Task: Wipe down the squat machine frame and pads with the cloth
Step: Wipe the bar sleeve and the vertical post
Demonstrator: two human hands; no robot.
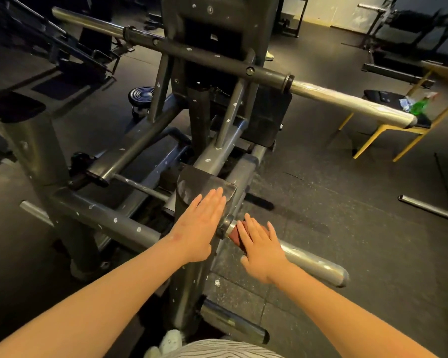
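The dark grey squat machine frame (109,218) fills the middle of the view, its paint chipped in many spots. My left hand (199,226) lies flat with straight fingers on the top of a frame post (204,180). A dark red cloth (237,235) is draped over a chrome weight peg (313,262) sticking out to the right of that post. My right hand (261,250) presses the cloth onto the peg, fingers spread over it. A black pad (269,117) sits further back on the machine.
A long chrome bar (347,102) crosses the upper part of the machine. Another peg (233,321) juts out low near my feet. A yellow-legged chair (398,125) with a green bottle stands at right. A loose bar (429,208) lies on the rubber floor.
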